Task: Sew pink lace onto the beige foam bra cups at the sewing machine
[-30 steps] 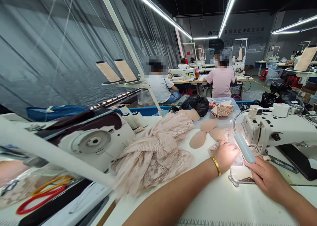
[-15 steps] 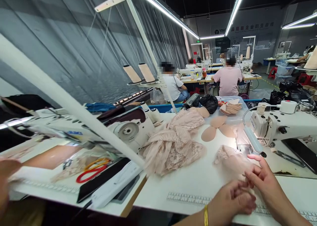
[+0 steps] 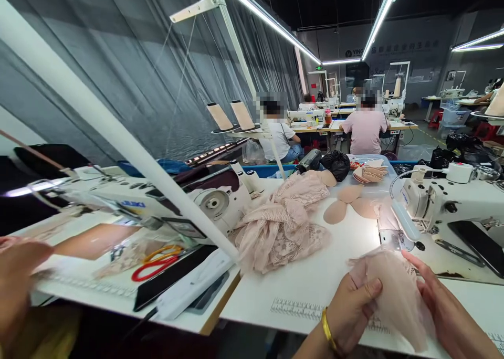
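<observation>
My left hand (image 3: 352, 310), with a gold bangle on the wrist, and my right hand (image 3: 444, 309) both grip a pale pink padded cup piece (image 3: 396, 291) covered in sheer fabric, held just above the near edge of the white sewing table (image 3: 315, 280). The left thumb presses on the piece's left side; the right fingers wrap its right edge. A white sewing machine (image 3: 444, 204) with its lamp stands just beyond the hands at right.
A heap of pink lace fabric (image 3: 281, 225) lies mid-table, with loose beige cups (image 3: 348, 204) and a stack of cups (image 3: 370, 172) behind. Another machine (image 3: 165, 207), red scissors (image 3: 153, 264) and another person's hand (image 3: 18, 275) are at left. Seated workers sit farther back.
My hands left the machine's needle area, came back to the table's near edge, and lifted the cup piece between them. The camera swung left and down.
</observation>
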### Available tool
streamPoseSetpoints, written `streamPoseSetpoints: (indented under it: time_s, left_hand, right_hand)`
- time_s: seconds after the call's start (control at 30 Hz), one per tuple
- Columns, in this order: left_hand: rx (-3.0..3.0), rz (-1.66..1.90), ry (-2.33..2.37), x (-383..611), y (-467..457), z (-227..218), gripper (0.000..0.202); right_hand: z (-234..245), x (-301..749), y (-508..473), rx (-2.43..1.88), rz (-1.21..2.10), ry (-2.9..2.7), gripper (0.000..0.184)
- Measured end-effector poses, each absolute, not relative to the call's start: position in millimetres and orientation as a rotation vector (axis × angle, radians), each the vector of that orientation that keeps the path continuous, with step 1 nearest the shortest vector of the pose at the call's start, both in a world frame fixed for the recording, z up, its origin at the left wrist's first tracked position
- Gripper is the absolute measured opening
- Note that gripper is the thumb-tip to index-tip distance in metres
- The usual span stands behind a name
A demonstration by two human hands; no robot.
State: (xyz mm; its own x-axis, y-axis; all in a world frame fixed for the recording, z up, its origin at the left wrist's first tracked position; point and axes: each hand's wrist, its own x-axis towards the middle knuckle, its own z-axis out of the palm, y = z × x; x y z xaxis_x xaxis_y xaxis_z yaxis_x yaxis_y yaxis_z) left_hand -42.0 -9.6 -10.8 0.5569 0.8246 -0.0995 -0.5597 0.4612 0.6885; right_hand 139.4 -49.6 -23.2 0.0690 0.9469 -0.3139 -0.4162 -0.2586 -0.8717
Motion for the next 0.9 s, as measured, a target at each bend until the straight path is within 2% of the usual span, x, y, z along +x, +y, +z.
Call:
streamPoseSetpoints:
  time_s: [0.2,0.3,0.57,0.9]
  left_hand:
    - [0.503,0.977,0.548,-35,-2,-16,0.044]
    - [0.513,1.048,0.605,-25,-3,-16,0.044]
    - [0.596,1.059,0.642,-18,0,-11,0.058]
    - [0.511,1.026,0.616,-4,5,-6,0.05]
  right_hand:
    - [-40,130,-61,-1.125,1.387,-0.738,0.11]
    - [-46,127,-60,-1.148,1.323,-0.791,0.108]
    - [-55,132,-55,-1.138,1.252,-0.736,0.095]
    - [-57,128,-56,-1.16,1.198,-0.753,0.094]
